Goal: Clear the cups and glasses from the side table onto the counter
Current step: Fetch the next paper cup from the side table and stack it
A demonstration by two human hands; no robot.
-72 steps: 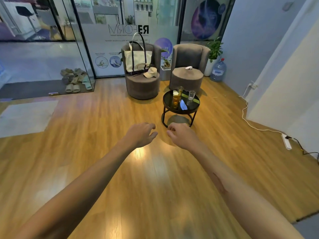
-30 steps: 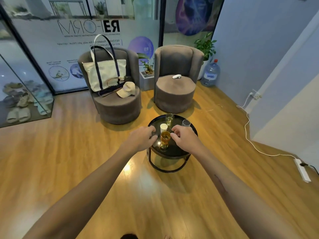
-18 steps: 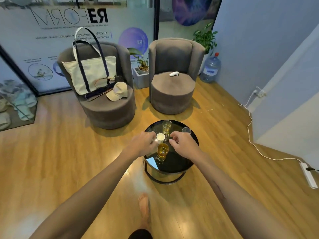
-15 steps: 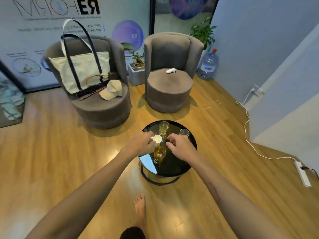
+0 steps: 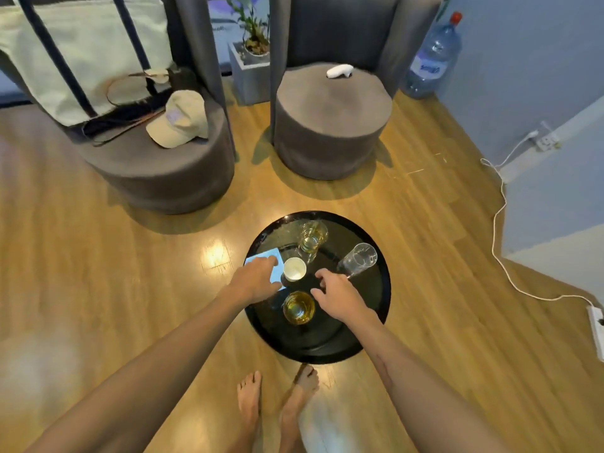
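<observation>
We're standing right at the side table (image 5: pixel 382 299), both hands over its black top, nothing lifted yet. L hand (image 5: pixel 258 282) hovers w/ fingers loose just left of the small white cup (image 5: pixel 294 269), touching nothing we can confirm; R hand (image 5: pixel 340 297) is spread, fingers lightly curled, just right of the near amber glass (image 5: pixel 298 307), empty too. Our read: each hand is lining up on its own vessel so two go per trip.

Where the task's things sit: white cup near the table's centre-left, amber glass nearest us, a second glass w/ pale liquid (image 5: pixel 312 236) at the far side, and a clear empty glass (image 5: pixel 359 259) far right, which looks tilted but that may be lens distortion; can't tell. All four are clustered mid-table, prob. left by whoever sat in the two grey chairs (image 5: pixel 330 125) beyond.

The pale blue patch (image 5: pixel 268 259) partly under the L hand could be a phone or a reflection; can't tell.

Writing: water bottle (image 5: pixel 431 53) at far right has a blue label, text too blurred to read. Cap (image 5: pixel 179 119) on the left chair shows a patch, unreadable. The counter isn't in view.
</observation>
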